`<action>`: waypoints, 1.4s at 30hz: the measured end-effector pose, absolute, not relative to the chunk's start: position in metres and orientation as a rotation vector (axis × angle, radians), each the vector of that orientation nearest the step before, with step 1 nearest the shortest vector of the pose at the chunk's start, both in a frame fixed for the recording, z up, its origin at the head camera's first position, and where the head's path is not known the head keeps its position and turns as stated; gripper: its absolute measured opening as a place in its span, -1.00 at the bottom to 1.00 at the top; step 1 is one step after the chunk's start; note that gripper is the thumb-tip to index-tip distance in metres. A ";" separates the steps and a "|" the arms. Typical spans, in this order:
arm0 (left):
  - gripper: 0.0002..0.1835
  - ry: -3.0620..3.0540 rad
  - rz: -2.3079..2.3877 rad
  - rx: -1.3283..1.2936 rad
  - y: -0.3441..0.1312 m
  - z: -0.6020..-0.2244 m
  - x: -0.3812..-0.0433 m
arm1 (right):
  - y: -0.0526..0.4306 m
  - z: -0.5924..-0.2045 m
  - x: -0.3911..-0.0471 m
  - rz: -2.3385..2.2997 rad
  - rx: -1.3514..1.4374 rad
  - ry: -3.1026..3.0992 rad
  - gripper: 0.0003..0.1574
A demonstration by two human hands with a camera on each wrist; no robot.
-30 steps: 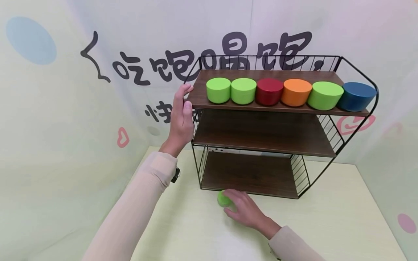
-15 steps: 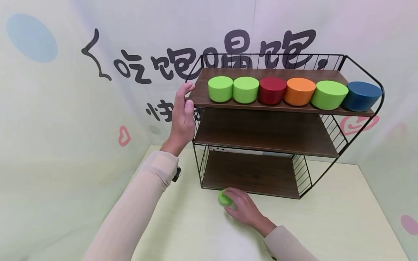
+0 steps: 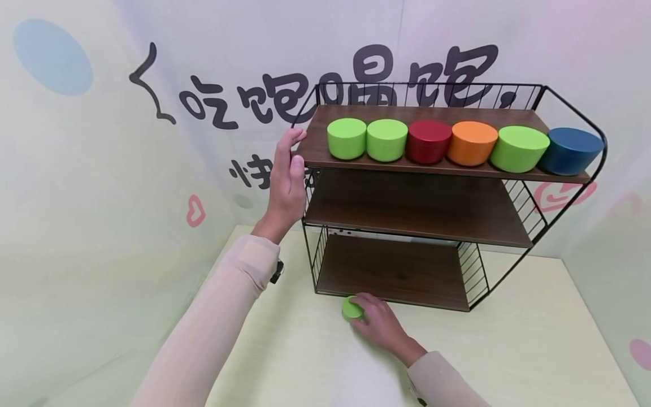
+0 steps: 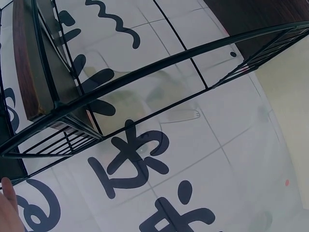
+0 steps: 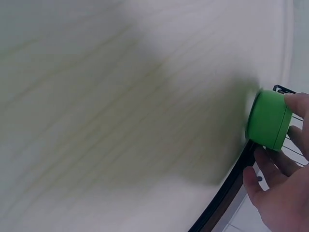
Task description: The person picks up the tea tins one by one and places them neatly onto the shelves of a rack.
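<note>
My left hand (image 3: 286, 189) holds the upper left edge of a three-tier shelf rack (image 3: 417, 212) with dark wood boards and black wire sides. In the left wrist view only a fingertip (image 4: 7, 186) shows, beside the black frame. In front of the bottom board, on the pale table, sits a small round lime-green lidded tin (image 3: 351, 309). My right hand (image 3: 382, 325) grips this tin from the right, its fingers bent around it. The right wrist view shows the green tin (image 5: 269, 118) close to the rack's dark bottom edge, with fingers against its lid and side.
Along the top board stands a row of round tins: several lime-green ones, including one at the left end (image 3: 347, 138), a red one (image 3: 429, 141), an orange one (image 3: 472, 144) and a blue one (image 3: 571, 151). Lettered white sheeting (image 3: 229, 51) hangs behind the table (image 3: 285, 356).
My right thumb has come in against the green tin. The left hand keeps its place on the rack. The head view has shifted slightly, so the rack appears a little further right.
</note>
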State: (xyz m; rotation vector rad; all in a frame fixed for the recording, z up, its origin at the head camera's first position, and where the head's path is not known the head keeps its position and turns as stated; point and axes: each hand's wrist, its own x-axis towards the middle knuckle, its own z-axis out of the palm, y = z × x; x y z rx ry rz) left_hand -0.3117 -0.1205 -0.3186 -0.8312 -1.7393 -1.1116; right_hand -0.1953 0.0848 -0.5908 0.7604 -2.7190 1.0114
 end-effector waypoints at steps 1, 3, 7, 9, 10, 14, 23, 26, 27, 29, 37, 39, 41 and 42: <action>-0.53 -1.740 -1.109 -0.830 -0.120 -0.318 -0.312 | 0.085 -0.591 -0.195 1.020 0.755 -2.723 -0.48; -0.53 -1.743 -1.109 -0.827 -0.120 -0.318 -0.312 | 0.085 -0.591 -0.195 1.039 0.749 -2.727 -0.48; -0.53 -1.748 -1.115 -0.826 -0.119 -0.318 -0.311 | 0.085 -0.591 -0.195 1.058 0.732 -2.734 -0.48; -0.53 -1.746 -1.113 -0.823 -0.119 -0.318 -0.311 | 0.084 -0.591 -0.195 1.068 0.714 -2.739 -0.46; -0.53 -1.745 -1.111 -0.821 -0.119 -0.318 -0.311 | 0.084 -0.591 -0.195 1.066 0.706 -2.745 -0.45; -0.54 -1.736 -1.114 -0.816 -0.119 -0.318 -0.311 | 0.082 -0.591 -0.194 1.064 0.684 -2.762 -0.41; -0.54 -1.749 -1.121 -0.807 -0.120 -0.318 -0.310 | 0.081 -0.583 -0.190 1.011 0.731 -2.776 -0.39; -0.55 -1.750 -1.122 -0.802 -0.119 -0.318 -0.309 | 0.081 -0.577 -0.190 0.993 0.754 -2.766 -0.38; -0.55 -1.749 -1.121 -0.803 -0.118 -0.316 -0.307 | 0.081 -0.575 -0.190 0.998 0.764 -2.757 -0.37; -0.57 -1.752 -1.128 -0.800 -0.115 -0.310 -0.298 | 0.081 -0.570 -0.190 0.986 0.780 -2.747 -0.37; -0.59 -1.764 -1.131 -0.797 -0.111 -0.301 -0.287 | 0.080 -0.548 -0.189 1.008 0.850 -2.717 -0.40; -0.58 -1.763 -1.126 -0.800 -0.113 -0.306 -0.294 | 0.080 -0.542 -0.188 1.007 0.866 -2.707 -0.40; -0.57 -1.763 -1.121 -0.802 -0.116 -0.312 -0.302 | 0.079 -0.536 -0.186 1.005 0.884 -2.695 -0.40; -0.56 -1.761 -1.121 -0.806 -0.117 -0.314 -0.305 | 0.079 -0.533 -0.186 0.999 0.893 -2.691 -0.40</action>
